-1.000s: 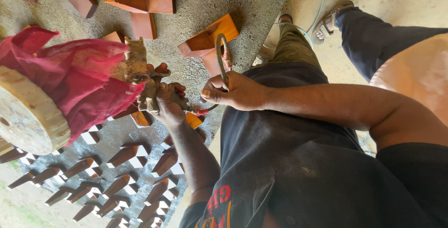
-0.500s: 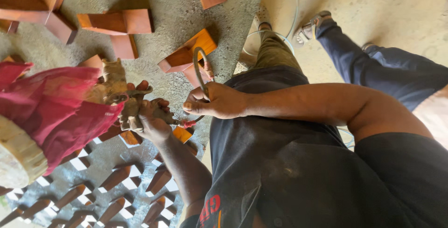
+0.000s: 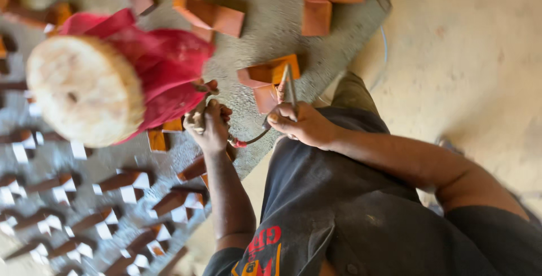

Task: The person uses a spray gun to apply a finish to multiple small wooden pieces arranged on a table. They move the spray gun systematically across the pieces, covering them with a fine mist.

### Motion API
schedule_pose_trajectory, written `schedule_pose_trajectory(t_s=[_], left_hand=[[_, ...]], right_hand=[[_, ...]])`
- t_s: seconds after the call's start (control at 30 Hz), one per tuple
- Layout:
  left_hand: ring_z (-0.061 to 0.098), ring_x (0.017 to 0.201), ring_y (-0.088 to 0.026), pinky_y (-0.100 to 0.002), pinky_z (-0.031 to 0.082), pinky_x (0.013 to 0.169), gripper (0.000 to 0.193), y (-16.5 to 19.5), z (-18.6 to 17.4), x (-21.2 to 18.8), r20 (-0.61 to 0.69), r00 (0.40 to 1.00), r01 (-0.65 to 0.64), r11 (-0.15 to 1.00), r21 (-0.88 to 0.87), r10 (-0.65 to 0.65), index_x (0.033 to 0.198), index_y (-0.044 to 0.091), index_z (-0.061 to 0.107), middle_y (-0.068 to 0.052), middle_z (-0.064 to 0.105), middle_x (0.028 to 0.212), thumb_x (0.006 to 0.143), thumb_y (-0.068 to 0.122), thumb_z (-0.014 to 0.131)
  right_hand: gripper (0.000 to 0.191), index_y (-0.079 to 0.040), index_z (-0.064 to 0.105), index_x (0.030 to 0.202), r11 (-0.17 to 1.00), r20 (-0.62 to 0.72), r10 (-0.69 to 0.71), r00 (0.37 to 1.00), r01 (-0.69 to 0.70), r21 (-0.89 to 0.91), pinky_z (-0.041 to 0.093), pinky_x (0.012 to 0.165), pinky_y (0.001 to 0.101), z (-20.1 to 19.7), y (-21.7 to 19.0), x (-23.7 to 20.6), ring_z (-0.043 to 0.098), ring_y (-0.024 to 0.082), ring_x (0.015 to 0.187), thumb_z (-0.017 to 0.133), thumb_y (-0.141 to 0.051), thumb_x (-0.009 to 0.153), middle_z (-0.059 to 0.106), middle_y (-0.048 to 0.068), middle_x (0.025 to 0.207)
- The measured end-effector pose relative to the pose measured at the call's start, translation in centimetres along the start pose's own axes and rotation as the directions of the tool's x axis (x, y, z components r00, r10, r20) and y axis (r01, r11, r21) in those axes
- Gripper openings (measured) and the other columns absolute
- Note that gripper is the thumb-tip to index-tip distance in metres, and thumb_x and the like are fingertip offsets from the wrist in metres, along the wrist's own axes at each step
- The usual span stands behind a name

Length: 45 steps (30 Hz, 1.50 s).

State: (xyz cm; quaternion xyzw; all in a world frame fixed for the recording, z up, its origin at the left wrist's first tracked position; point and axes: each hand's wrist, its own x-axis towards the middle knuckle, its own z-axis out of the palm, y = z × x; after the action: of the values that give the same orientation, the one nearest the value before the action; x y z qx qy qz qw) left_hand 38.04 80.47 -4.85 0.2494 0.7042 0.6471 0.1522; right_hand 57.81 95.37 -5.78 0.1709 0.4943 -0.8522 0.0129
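**Both hands engaged at a cloth-wrapped block: rod held in one, small piece gripped by the other**

The view is turned, so the person's own sides must be judged with care. The right hand (image 3: 302,125) is seen closed around a thin metal rod (image 3: 290,87), which stands out from the fist toward 12 o'clock. A red-tipped end of what appears to be the same tool (image 3: 240,142) curves out below the fist toward 9 o'clock. The left hand (image 3: 208,123) is closed, fingers curled on a small pale piece (image 3: 196,119) that is pressed against the red cloth (image 3: 164,67); what exactly is pinched cannot be told. The cloth is wrapped around a round wooden block (image 3: 84,90), which lies at 9 o'clock from the hands. Orange wooden blocks (image 3: 265,78) lie on the grey floor (image 3: 271,27) just behind the rod, with more at 12 o'clock. Rows of small brown and white pieces (image 3: 121,181) are laid out at 7 o'clock. A dark shirt (image 3: 339,208) fills the lower right.
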Motion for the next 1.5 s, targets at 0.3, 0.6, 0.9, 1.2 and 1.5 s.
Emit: schedule_pose_trajectory(t_s=[0.3, 0.6, 0.9, 1.2, 1.5], left_hand=[[0.069, 0.062, -0.014, -0.028, 0.054, 0.056, 0.012, 5.7, 1.2, 3.7, -0.293, 0.951, 0.024, 0.922, 0.386, 0.098, 0.098, -0.001, 0.063, -0.007, 0.069, 0.076, 0.1, 0.011, 0.062], [0.065, 0.058, -0.013, -0.028, 0.052, 0.052, 0.014, 11.3, 4.2, 8.9, -0.514, 0.852, 0.148, 0.894, 0.424, 0.103, 0.104, -0.001, 0.065, -0.007, 0.068, 0.077, 0.101, 0.013, 0.064], [0.076, 0.073, -0.027, -0.04, 0.06, 0.067, 0.024, 9.3, -0.7, 19.1, -0.357, 0.859, 0.05, 0.635, 0.771, 0.366, 0.106, -0.002, 0.07, -0.019, 0.075, 0.083, 0.1, 0.021, 0.071], [0.075, 0.069, -0.032, -0.045, 0.058, 0.065, 0.025, 5.8, -3.9, 29.2, -0.425, 0.895, 0.242, 0.65, 0.721, 0.138, 0.09, 0.004, 0.074, -0.018, 0.076, 0.078, 0.09, 0.028, 0.065], [0.071, 0.077, -0.044, -0.051, 0.058, 0.065, 0.029, 4.4, -5.1, 33.7, -0.328, 0.897, 0.062, 0.649, 0.759, 0.297, 0.093, 0.005, 0.074, -0.022, 0.075, 0.083, 0.088, 0.034, 0.071]], right_hand=[[0.031, -0.007, 0.069, 0.107, 0.986, 0.248, 0.167, 0.954, -0.155, -0.067, 0.035, 0.052, 0.0224, -6.2, -5.8, 3.4, 0.039, 0.003, 0.056, 0.057, -0.035, 0.105, 0.042, -0.009, 0.066], [0.026, -0.01, 0.065, 0.093, 0.964, 0.379, 0.267, 0.886, -0.248, -0.098, 0.041, 0.052, 0.0232, -12.5, -9.3, 4.8, 0.046, 0.004, 0.056, 0.06, -0.033, 0.104, 0.049, -0.006, 0.067], [0.023, -0.011, 0.062, 0.096, 0.949, 0.405, 0.298, 0.864, -0.315, -0.026, 0.039, 0.053, 0.0236, -13.4, -7.9, 6.8, 0.044, 0.004, 0.057, 0.059, -0.033, 0.103, 0.048, -0.006, 0.069], [0.023, -0.012, 0.058, 0.094, 0.955, 0.198, 0.275, 0.941, -0.291, 0.054, 0.035, 0.052, 0.0252, -12.4, -8.4, 9.0, 0.039, 0.006, 0.053, 0.056, -0.032, 0.104, 0.046, -0.003, 0.064], [0.023, -0.011, 0.055, 0.091, 0.963, 0.143, 0.248, 0.958, -0.26, 0.069, 0.034, 0.053, 0.0252, -10.6, -7.8, 10.5, 0.038, 0.006, 0.053, 0.058, -0.028, 0.106, 0.044, -0.003, 0.064]])
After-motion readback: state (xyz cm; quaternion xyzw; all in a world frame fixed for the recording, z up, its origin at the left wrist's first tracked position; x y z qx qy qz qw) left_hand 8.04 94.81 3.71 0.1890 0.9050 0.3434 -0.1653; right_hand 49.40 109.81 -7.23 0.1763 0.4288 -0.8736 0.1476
